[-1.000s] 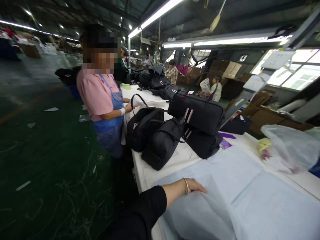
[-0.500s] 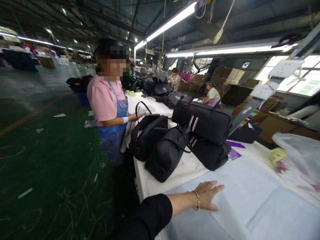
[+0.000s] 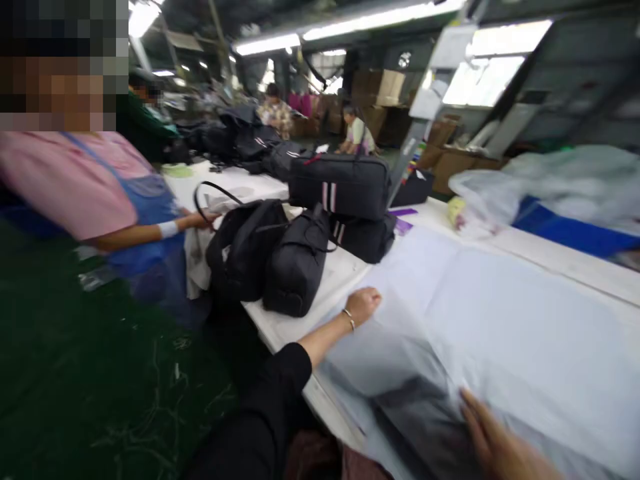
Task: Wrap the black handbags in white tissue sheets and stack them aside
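A large stack of thin white paper sheets (image 3: 505, 320) covers the white table (image 3: 280, 327) in front of me. My left hand (image 3: 363, 305), a bracelet on its wrist, is curled into a fist at the far left edge of the top sheet and seems to pinch it. That sheet is lifted a little, with a grey shadow under it. At the bottom right, my right hand (image 3: 493, 443) lies with its fingers stretched out on the paper. Just beyond my left hand stands a black duffel bag (image 3: 296, 267). The picture is blurred by motion.
More black bags (image 3: 243, 247) stand to the left, and a striped one (image 3: 340, 183) is stacked on another. A co-worker in a pink shirt and blue apron (image 3: 105, 193) stands at the table's left side. Clear plastic bags (image 3: 500, 190) lie at the back right.
The view has swung right and down. My left hand has gone from flat and spread on the paper to a closed fist at its edge. My right hand has come into view.
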{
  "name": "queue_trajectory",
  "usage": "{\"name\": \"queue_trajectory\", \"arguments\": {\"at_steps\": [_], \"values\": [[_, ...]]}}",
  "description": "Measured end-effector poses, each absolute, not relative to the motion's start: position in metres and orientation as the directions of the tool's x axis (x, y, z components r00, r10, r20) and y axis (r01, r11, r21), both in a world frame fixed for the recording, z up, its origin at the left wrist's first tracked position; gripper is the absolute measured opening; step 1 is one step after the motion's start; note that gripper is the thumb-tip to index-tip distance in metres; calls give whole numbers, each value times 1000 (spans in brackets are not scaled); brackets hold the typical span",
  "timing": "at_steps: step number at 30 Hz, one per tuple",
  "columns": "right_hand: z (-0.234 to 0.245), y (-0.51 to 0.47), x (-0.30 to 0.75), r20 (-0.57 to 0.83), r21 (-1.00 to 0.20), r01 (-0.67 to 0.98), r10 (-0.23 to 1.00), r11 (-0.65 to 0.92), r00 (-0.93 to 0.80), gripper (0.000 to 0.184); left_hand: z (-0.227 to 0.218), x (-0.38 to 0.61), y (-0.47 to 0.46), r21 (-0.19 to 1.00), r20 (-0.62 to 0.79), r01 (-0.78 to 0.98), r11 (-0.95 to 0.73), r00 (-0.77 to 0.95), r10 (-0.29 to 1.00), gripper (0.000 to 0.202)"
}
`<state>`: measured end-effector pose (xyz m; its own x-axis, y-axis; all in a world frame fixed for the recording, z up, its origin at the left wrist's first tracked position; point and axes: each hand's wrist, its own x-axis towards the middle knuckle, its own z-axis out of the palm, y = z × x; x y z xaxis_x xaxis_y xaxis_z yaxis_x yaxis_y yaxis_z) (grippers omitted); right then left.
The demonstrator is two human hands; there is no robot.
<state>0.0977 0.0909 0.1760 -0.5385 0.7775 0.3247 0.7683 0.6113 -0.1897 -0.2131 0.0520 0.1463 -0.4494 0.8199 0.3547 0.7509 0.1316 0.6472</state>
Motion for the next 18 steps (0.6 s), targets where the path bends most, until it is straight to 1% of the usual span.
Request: {"name": "queue_trajectory", "arguments": {"at_steps": [1,2,3,5,6,8,11,14,18], "values": [[178,88,103,257,-155,789,795,595,-549,41,141,-218,52,731,289,669,134,-481,828,24],[181,87,105,118,-71,773,775,630,-621,44,136,-222,55,801,215,581,144,-503,837,25],[184,87,105,18,14,763,763,646,-647,45,130,-225,59,858,138,488,157,-516,846,26],[191,88,99,-72,124,764,773,634,-630,43,120,-229,69,935,-23,297,196,-499,866,33],[194,89,96,-83,157,766,781,624,-619,42,117,-229,74,954,-94,206,218,-482,871,39],[198,88,91,-81,182,766,786,616,-613,40,115,-228,82,965,-210,47,257,-445,871,51],[198,85,91,-65,192,756,777,626,-626,39,118,-226,95,945,-326,-117,306,-410,851,65],[197,85,93,-56,196,751,772,630,-633,39,118,-226,107,918,-395,-178,353,-392,831,65],[197,84,93,-35,184,761,778,622,-628,39,110,-224,116,895,-446,-180,409,-376,812,58]]}}
